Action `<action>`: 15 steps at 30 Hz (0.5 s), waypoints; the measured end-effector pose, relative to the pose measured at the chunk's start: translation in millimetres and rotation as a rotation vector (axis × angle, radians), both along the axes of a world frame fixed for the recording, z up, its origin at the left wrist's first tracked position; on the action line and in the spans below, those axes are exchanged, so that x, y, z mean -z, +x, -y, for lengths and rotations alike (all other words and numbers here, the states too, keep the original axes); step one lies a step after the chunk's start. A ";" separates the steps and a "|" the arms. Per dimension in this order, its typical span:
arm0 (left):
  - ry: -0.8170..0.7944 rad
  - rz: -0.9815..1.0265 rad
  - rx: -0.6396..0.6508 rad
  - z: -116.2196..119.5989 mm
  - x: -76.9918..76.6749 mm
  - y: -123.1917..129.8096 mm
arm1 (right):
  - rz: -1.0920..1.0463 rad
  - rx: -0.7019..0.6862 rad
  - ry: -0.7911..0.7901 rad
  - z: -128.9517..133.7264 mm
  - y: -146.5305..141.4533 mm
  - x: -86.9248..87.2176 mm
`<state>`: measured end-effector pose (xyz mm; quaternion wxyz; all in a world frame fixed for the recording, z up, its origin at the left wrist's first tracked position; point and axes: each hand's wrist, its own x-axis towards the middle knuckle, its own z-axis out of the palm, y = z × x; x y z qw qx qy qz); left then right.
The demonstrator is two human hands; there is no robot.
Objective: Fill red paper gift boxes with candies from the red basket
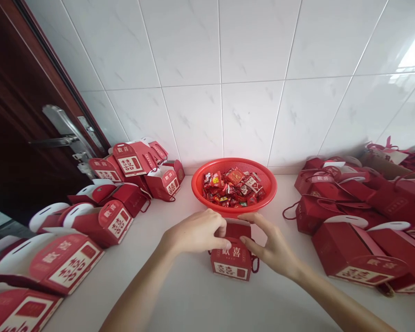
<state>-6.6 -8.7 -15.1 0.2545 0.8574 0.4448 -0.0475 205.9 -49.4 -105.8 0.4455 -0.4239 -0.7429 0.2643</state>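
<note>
The left hand [202, 233] and right hand [271, 242] are working at the top of a small red box [231, 258], which is standing on the pale surface [180, 286] just near of a red basket [269, 191] of wrapped sweets [233, 186]; the left grip is curling, thumb at the box's flap, the right grip is arching partly open at its right edge; whether either is pinching it, I cannot tell; more red boxes are standing left [103, 223] and crowding the right.
</note>
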 end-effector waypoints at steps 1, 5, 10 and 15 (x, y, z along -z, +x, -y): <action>0.006 -0.032 -0.034 0.3 -0.1 0.3 | -0.006 0.002 0.011 0.2 0.2 -0.5; -0.001 -0.136 -0.148 1.9 0.0 2.9 | -0.022 -0.013 0.064 1.0 1.0 0.4; -0.003 -0.154 -0.179 4.5 -0.5 6.6 | 0.048 -0.068 0.163 1.9 -0.1 6.5; 0.037 -0.119 -0.182 4.3 0.3 5.3 | 0.153 -0.072 0.324 1.4 -0.8 10.4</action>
